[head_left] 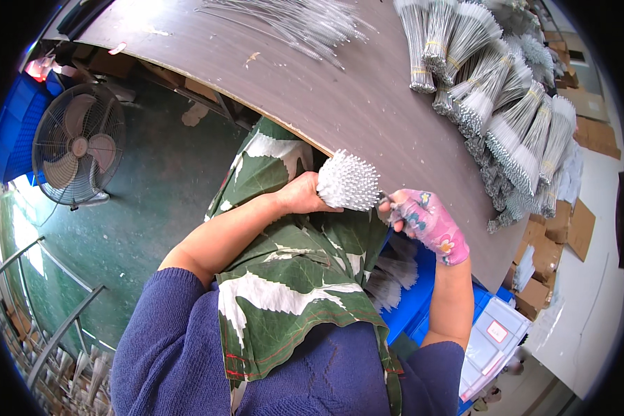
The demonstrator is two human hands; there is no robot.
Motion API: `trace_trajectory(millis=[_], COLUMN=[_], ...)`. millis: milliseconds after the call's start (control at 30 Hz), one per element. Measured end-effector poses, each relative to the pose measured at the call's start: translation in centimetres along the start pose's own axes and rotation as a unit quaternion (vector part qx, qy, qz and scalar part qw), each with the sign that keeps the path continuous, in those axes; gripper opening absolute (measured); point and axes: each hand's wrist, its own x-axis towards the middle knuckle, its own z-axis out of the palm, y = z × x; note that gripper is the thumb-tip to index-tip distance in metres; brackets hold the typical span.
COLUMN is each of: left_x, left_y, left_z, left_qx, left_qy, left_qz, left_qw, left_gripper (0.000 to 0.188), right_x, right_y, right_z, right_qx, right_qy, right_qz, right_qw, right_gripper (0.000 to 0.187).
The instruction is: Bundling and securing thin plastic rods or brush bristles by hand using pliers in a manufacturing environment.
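The left hand (302,195) has fingers (326,206) clamped on a white-tipped bundle (349,180), the right hand (423,220) on a small dark item (384,199).

White-tipped bundle (348,181) (in left fingers (317,201)), 1 fan (80,147)

Held bundle (349,182) rough, matt; tabletop (374,90) smooth wood-look w/ sl. sheen; apron (291,305) cloth.

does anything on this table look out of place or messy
The loose wires on the table, top of the view, lie fanned out unevenly, unlike the gathered bundles at right. Near them is a small tan spot, perhaps a scrap or chip.
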Motion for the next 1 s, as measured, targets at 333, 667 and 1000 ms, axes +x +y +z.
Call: trace_trajectory(millis=[333, 667, 1000], left_x=[-0.1, -1.8, -5.0], left_y=[4.6, 16.0, 18.6], left_z=[-1.1, -4.5, -8.7], left_qx=[-0.091, -0.204, -0.090], left_qy=[0.010, 0.094, 0.344], left_qz=[-0.047, -0.027, -0.002], left_qw=[0.995, 0.974, 0.935], left_gripper=[0.047, 0.058, 0.037], right_x=[2.3, 4.2, 8.0], right_y=[2.9, -2.4, -7.6], right_z=[4.3, 5.6, 9.0], right_qx=[0.035, 0.234, 0.239], right_qy=[0.106, 0.032, -0.031], right_qz=[-0.215, -0.352, -0.380], right_qw=[0.970, 0.906, 0.893], right_gripper=[0.079, 0.049, 0.018])
